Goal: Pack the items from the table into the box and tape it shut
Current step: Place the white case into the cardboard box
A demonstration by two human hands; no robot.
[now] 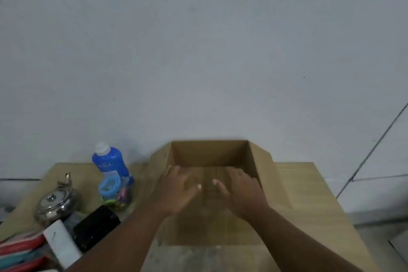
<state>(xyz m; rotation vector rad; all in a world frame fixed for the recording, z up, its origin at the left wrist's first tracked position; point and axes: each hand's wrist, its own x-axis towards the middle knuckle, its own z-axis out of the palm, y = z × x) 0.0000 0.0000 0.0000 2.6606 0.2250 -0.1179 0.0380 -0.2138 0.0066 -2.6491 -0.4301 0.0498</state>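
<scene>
- Cardboard box [209, 152]; brown, upright, top open; stands mid-bench, its back at the far edge of the bench [320, 205], close to the wall [198, 51]; left flap [160, 161] and right flap [272, 174] splay outward; near flap [209, 256] lies down toward the near edge; nothing to be made out inside apart from the two hands.
- Left hand [178, 192]; inside the box, left half, palm down; fingers [173, 173] straight and spread, released, grasping nothing; outline blurred; whether it touches the box floor cannot be told.
- Right hand [242, 192]; inside the box, right half, palm down, near the right wall; fingers straight and loosely spread, released, grasping nothing; thumb points inward toward the left thumb, the two apart.
- Blue bottle [109, 163]; white cap, upright; near the far edge, left of the box, apart from it.
- Clear jar [114, 192]; blue lid, mixed coloured contents; just in front of the bottle, touching or nearly so.
- Metal kettle [56, 202]; shiny, lidded, handle raised; toward the left edge, well apart from the box.
- Black case [97, 225]; lies tilted between kettle and left forearm, nearer the near edge.
- White block [61, 243]; lies angled, just beside the black case on its left.
- Red and teal items [19, 252]; at the near left corner, partly cut off by the frame; kind cannot be told.
</scene>
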